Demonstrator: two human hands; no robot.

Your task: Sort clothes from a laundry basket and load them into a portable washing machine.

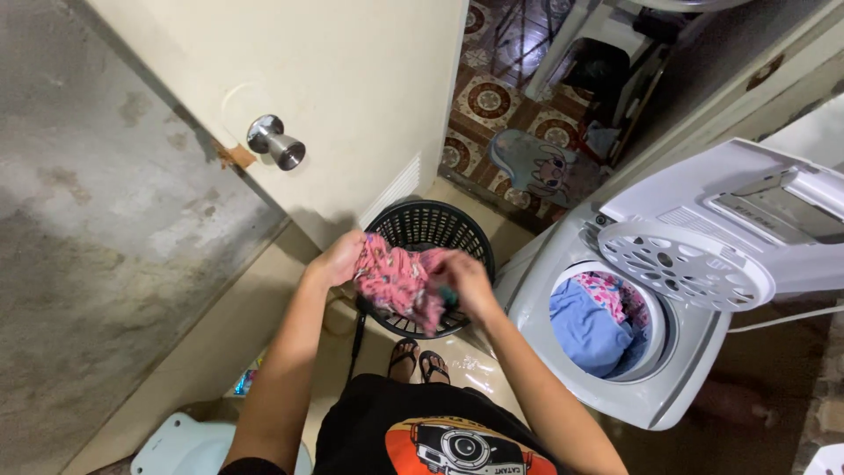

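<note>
Both my hands hold a pink patterned garment bunched up over a black plastic laundry basket on the floor. My left hand grips the garment's left end. My right hand grips its right side, fingers curled into the cloth. To the right stands a white washing machine with its lid raised. In its tub lie blue cloth and a pink patterned piece. My feet in sandals stand just in front of the basket.
A cream door with a metal knob stands open right behind the basket. A rough grey wall runs along the left. Patterned floor tiles and a white chair show through the doorway. A pale blue object sits bottom left.
</note>
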